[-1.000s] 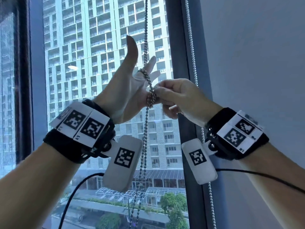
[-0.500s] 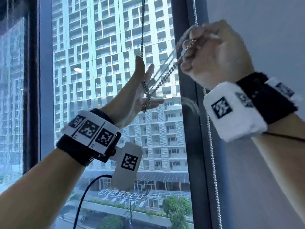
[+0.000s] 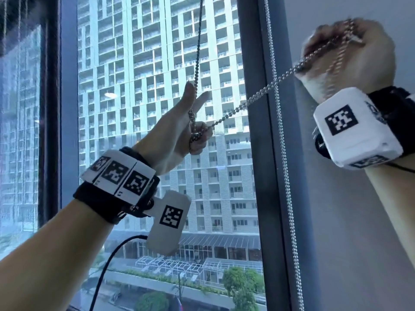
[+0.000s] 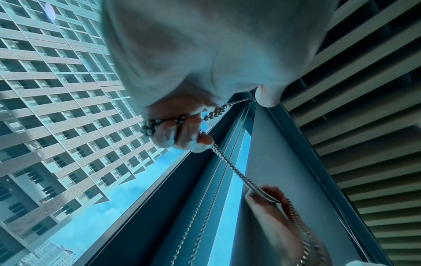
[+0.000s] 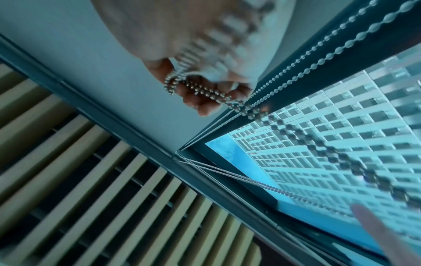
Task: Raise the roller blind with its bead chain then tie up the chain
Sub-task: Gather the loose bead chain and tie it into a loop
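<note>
Bead chain [image 3: 244,104] looped round left hand [image 3: 177,131] fingers, gripped in right hand [image 3: 345,57]

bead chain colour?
Silver metal bead chain, clearest in the head view.

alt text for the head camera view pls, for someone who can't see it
A person's right hand, raised at upper right, grips a bead chain pulled taut from the left hand, where it loops around the fingers. Behind them, a window shows high-rise apartments.
</note>
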Motion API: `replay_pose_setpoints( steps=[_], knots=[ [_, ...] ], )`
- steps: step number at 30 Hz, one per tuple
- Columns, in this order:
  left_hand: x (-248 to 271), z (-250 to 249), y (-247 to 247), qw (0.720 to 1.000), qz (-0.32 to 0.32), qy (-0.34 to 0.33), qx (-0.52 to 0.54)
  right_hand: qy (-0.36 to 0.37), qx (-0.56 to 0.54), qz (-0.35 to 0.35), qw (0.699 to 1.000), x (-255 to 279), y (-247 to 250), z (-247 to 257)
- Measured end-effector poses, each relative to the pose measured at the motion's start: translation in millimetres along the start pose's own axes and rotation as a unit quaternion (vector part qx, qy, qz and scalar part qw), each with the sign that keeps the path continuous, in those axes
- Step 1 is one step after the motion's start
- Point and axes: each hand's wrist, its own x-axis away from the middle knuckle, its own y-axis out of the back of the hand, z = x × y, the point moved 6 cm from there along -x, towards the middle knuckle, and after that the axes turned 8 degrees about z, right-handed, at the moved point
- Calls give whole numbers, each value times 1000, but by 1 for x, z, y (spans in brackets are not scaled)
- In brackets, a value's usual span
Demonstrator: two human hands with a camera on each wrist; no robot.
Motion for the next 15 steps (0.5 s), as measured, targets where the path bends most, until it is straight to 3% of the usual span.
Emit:
replay_pose_setpoints(
  steps=[1,4,6,11,13,15],
  knots=[
    [0,1,1,1000,5,10,-22,-3,90,68,994,23,-39,-11],
    [1,4,5,999,0,2,-33,-80,149,210,963,36,-73,-47],
    [-1,6,7,1000,-2,0,-29,-106,265,171,943,44,-77,-58],
    [-8,7,0,999,25,-9,-21,-212,412,263,846,86,-102,-137],
    [-7,6,0,999,22,-12,-24,-250,389,261,847,97,-103,-159],
    [-7,6,4,1000,7,-14,-13,-270,333,256,866,101,-107,-168]
  ],
)
